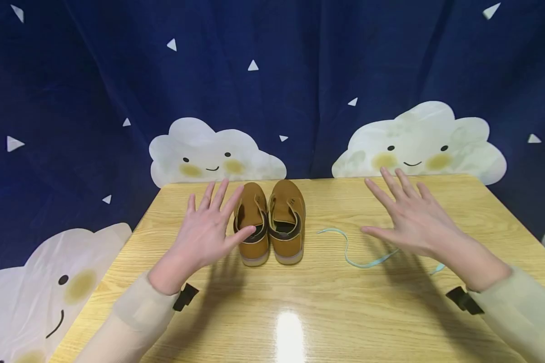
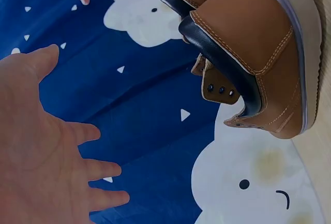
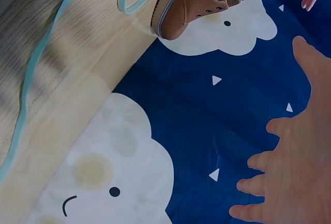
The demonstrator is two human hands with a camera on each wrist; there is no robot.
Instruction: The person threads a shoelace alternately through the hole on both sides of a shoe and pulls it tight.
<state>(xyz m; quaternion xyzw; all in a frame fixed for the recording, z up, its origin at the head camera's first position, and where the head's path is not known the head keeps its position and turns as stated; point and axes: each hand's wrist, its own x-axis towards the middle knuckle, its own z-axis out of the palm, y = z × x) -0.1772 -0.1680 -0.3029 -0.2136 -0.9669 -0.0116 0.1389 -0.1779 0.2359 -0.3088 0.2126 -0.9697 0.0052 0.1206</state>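
Observation:
Two brown shoes with dark padded collars, the left shoe (image 1: 253, 247) and the right shoe (image 1: 287, 247), stand side by side at the table's far middle, heels toward me. Eyelets without a lace show in the left wrist view on a shoe (image 2: 243, 32). My left hand (image 1: 204, 227), fingers spread and holding nothing, hovers over the table just left of the shoes. On the right, a light-blue shoelace (image 1: 365, 265) lies in a loose curve, partly hidden beneath my right hand (image 1: 415, 219). That hand is raised too, its fingers straight, spread and bare.
The wooden table (image 1: 272, 297) carries a bright light reflection near its front. Behind it hangs a dark blue curtain (image 1: 300, 75) printed with white clouds and triangles, close against the back edge. A black strap (image 1: 185, 297) sits at my left cuff.

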